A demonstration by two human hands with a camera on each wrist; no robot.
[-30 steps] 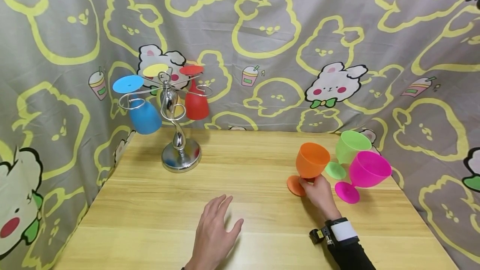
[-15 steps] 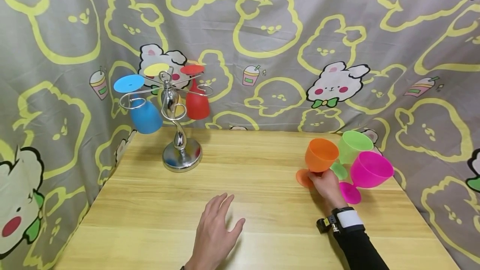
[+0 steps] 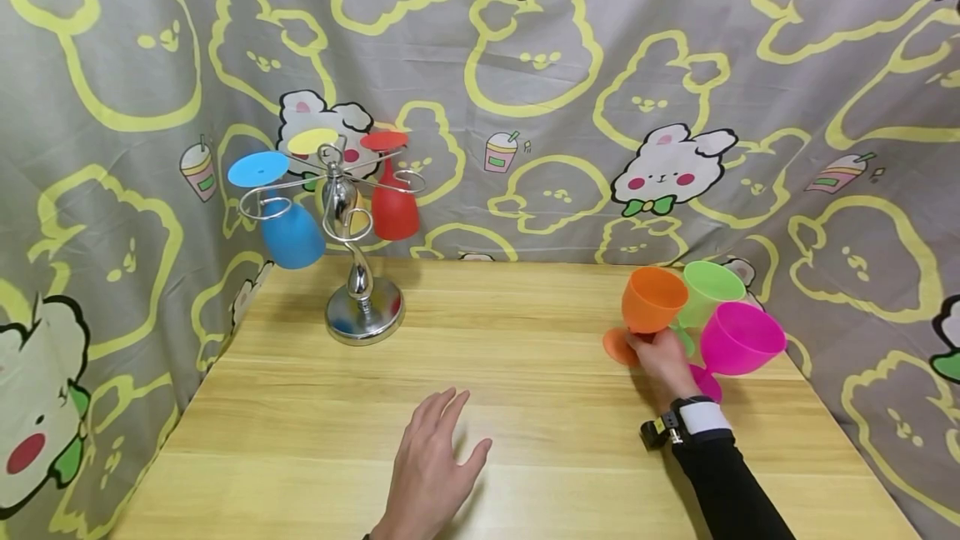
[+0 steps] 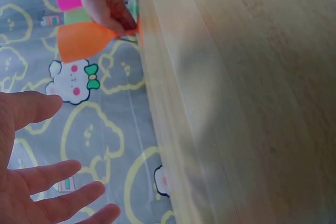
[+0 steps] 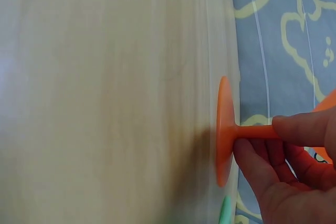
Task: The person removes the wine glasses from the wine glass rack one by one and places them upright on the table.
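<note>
An orange plastic goblet [image 3: 654, 300] is upright at the table's right side, its stem pinched by my right hand [image 3: 665, 359]. The right wrist view shows thumb and fingers on that stem, just above the round foot [image 5: 224, 132]; whether the foot touches the table I cannot tell. Close behind and beside it stand a green goblet [image 3: 718, 290] and a magenta goblet [image 3: 742, 342], both partly covered by the hand or the orange goblet. My left hand [image 3: 431, 461] is held over the front middle of the table, fingers extended, thumb apart, holding nothing.
At the back left stands a chrome goblet rack [image 3: 364, 313] with curled wire arms. A blue goblet [image 3: 294, 236], a yellow goblet [image 3: 313, 140] and a red goblet [image 3: 395, 211] hang upside down from it. A patterned grey curtain [image 3: 540, 207] encloses the wooden table [image 3: 510, 357].
My right hand has moved the orange goblet back and to the right, nearer the green and magenta goblets. The left hand has stayed almost still.
</note>
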